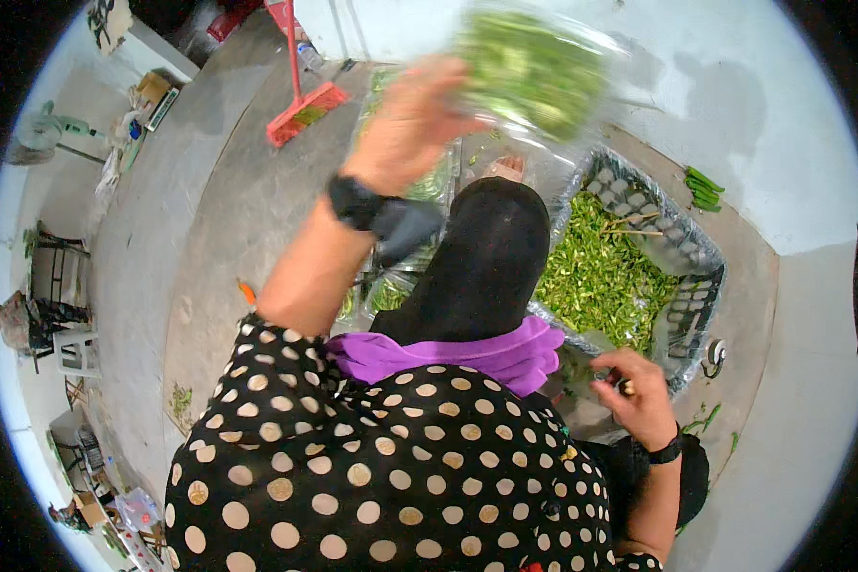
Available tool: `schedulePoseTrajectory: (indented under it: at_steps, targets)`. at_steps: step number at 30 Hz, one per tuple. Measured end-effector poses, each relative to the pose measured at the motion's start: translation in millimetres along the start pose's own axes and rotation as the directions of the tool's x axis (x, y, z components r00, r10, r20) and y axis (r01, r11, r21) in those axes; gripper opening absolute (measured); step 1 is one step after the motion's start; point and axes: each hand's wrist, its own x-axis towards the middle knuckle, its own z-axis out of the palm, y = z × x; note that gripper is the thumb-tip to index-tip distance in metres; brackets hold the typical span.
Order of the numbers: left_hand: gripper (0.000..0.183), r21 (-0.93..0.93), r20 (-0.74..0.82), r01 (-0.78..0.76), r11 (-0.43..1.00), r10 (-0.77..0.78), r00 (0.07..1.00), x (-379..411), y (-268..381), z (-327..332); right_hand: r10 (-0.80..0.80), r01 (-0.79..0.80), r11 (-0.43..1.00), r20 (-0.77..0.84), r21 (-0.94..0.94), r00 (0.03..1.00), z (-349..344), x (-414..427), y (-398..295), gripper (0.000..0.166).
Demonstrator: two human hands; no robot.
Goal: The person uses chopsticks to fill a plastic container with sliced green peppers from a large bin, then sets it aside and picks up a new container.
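My left hand [418, 121] is raised at the top, gripping a clear plastic container [536, 71] filled with cut green vegetables; both are blurred. On the right, a plastic-lined crate [715, 279] holds a heap of chopped green vegetables [600, 272] with two thin sticks [633, 223] on it. By the crate's near edge, my right hand [636, 397] curls around a small handled object [625, 387], mostly hidden by the fingers. Several clear containers of greens [393, 293] lie on the floor left of my black-clad knee, partly covered by my left arm.
A red broom [307, 114] stands on the floor ahead. Whole long green vegetables [702, 189] lie by the right wall, and a small round object [715, 350] sits beside the crate. A purple cloth [443, 354] lies across my lap. A fan [39, 132] and a white stool [77, 354] are far left.
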Motion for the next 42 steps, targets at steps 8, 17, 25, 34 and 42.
schedulePoseTrajectory:
  at_steps: [8, 17, 25, 34, 42]
  targets:
    - [0.024, 0.056, -0.595, 0.170, 0.984, -0.103, 0.797, -95, -26, -231, 0.060, -0.051, 0.993, 0.074, -0.111, 0.995, 7, -1, 10, 0.021]
    - [0.035, -0.191, -0.729, 0.296, 0.936, -0.337, 0.596, -105, -76, -280, 0.050, -0.043, 0.994, 0.065, -0.104, 0.997, 12, -4, 12, 0.021]
    - [0.036, 0.186, -0.844, 0.595, 0.782, -0.183, 0.504, -70, -89, -267, 0.007, -0.009, 0.987, -0.012, -0.163, 1.000, 17, -19, 12, 0.017]
    - [0.039, 0.200, -0.565, 0.742, 0.640, -0.544, 0.621, -78, -93, -284, -0.426, 0.268, 0.904, -0.668, -0.333, 0.610, -83, -73, -35, 0.013]
    - [0.037, 0.328, -0.733, 0.569, 0.754, -0.177, 0.657, 0, -39, -169, 0.176, -0.163, 0.967, -0.974, 0.198, -0.140, -80, -306, -44, 0.016]
